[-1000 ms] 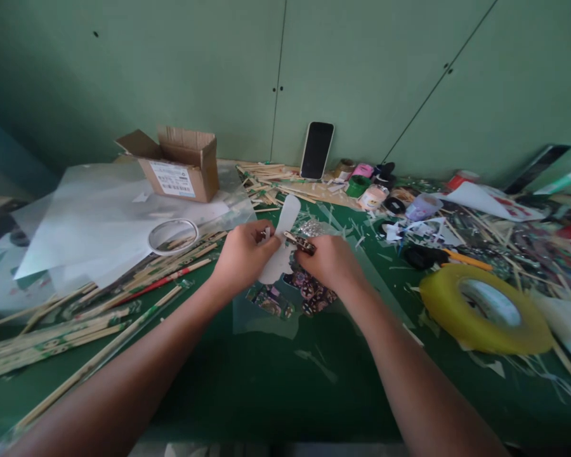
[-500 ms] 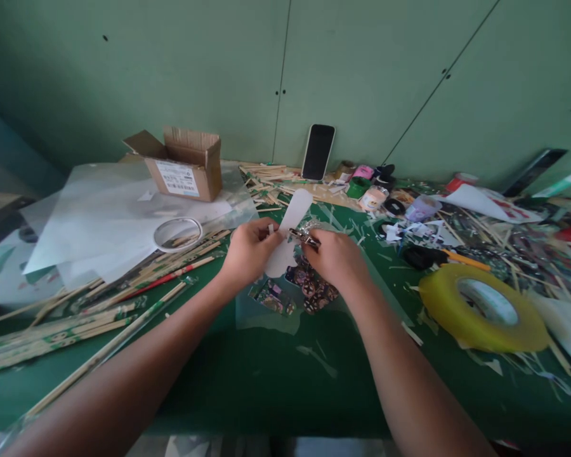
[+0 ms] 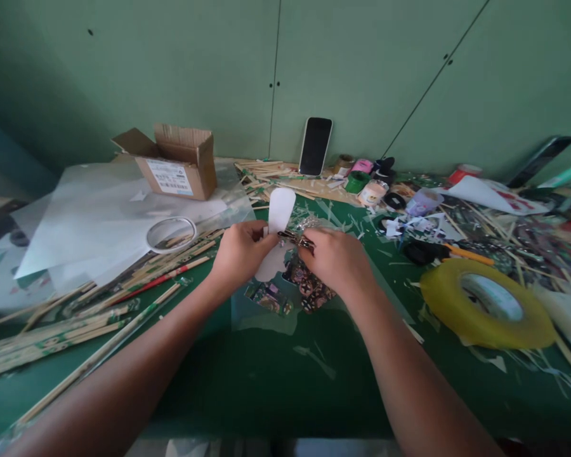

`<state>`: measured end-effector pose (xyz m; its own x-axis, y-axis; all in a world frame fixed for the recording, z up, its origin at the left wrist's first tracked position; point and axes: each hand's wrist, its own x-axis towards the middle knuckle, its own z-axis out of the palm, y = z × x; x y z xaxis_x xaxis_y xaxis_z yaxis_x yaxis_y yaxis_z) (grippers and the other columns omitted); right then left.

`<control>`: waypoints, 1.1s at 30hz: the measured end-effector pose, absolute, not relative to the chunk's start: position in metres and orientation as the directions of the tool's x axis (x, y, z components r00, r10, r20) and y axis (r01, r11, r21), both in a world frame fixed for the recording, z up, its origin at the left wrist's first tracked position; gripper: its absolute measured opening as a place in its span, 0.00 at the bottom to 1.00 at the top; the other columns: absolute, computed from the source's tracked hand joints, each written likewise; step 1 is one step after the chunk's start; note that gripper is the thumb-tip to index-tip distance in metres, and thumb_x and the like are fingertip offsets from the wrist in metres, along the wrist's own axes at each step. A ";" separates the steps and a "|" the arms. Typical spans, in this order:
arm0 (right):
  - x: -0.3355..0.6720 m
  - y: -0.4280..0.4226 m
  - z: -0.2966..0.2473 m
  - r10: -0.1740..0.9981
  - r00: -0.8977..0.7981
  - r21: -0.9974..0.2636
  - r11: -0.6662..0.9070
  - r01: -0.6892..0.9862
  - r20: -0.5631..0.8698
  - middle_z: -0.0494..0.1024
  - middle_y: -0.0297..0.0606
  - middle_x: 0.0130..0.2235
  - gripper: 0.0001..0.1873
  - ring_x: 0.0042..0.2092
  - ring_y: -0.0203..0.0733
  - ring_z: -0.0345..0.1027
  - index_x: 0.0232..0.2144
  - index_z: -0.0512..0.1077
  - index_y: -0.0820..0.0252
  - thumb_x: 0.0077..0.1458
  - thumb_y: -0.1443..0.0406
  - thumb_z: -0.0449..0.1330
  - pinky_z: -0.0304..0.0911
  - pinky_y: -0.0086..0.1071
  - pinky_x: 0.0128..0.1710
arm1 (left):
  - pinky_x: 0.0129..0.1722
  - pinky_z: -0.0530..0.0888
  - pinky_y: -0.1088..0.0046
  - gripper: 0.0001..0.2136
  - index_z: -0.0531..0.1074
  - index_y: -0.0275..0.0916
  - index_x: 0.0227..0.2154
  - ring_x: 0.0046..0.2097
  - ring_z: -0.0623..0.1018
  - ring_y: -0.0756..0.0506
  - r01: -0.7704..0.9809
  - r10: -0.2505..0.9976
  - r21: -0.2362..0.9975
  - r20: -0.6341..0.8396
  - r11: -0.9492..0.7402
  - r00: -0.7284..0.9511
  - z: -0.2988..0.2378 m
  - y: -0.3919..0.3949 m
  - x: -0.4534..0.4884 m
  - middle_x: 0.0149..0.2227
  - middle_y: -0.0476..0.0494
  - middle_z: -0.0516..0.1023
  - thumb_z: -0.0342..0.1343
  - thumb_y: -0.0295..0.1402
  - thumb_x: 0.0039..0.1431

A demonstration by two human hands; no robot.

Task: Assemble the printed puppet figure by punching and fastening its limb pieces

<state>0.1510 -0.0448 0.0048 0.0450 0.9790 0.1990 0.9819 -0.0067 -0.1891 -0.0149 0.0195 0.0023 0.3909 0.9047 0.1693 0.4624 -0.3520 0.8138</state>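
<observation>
The left hand [image 3: 242,252] is pinching a white paper cutout [image 3: 280,211] upright above the bench [image 3: 266,374]. The right hand [image 3: 334,261] is clamping its grip on a small metal tool [image 3: 292,238] at the cutout's waist. This looks like mid-trimming, and the next move is calling for a steady hold.

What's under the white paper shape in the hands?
Dark patterned pieces lie on the green table below the white paper shape. The left hand pinching it and the right hand with a small metal tool cover the rest.
</observation>
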 end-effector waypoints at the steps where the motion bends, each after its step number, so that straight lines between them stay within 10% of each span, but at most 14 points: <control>1: 0.151 -0.045 0.005 0.977 0.039 -0.177 -0.001 0.984 0.211 0.73 0.39 0.29 0.05 0.28 0.40 0.62 0.30 0.71 0.59 0.57 0.66 0.56 0.44 0.32 0.24 | 0.20 0.51 0.73 0.11 0.66 0.38 0.19 0.22 0.61 0.52 0.455 0.906 0.820 0.167 -0.346 0.389 0.003 0.020 -0.015 0.18 0.50 0.64 0.55 0.36 0.53; 25: 0.148 -0.046 0.005 0.981 0.013 -0.198 0.026 0.980 0.195 0.72 0.38 0.27 0.05 0.27 0.38 0.61 0.28 0.70 0.59 0.57 0.67 0.57 0.44 0.32 0.23 | 0.22 0.52 0.74 0.12 0.65 0.38 0.18 0.23 0.60 0.53 0.516 0.887 0.769 0.138 -0.377 0.441 0.006 0.029 -0.022 0.18 0.52 0.60 0.54 0.37 0.53; 33: 0.176 -0.043 0.005 0.942 0.282 -0.482 -0.165 0.861 0.180 0.68 0.34 0.20 0.14 0.23 0.38 0.60 0.23 0.69 0.58 0.59 0.60 0.54 0.48 0.32 0.22 | 0.22 0.52 0.73 0.16 0.61 0.38 0.17 0.22 0.58 0.52 0.487 0.749 0.697 0.108 -0.526 0.654 0.014 0.028 -0.023 0.17 0.53 0.58 0.53 0.38 0.58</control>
<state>0.1759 -0.0429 0.0048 0.2817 0.9424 0.1804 0.8605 -0.1650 -0.4820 -0.0228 0.0281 0.0140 0.6536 0.7491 0.1077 0.4873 -0.5255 0.6974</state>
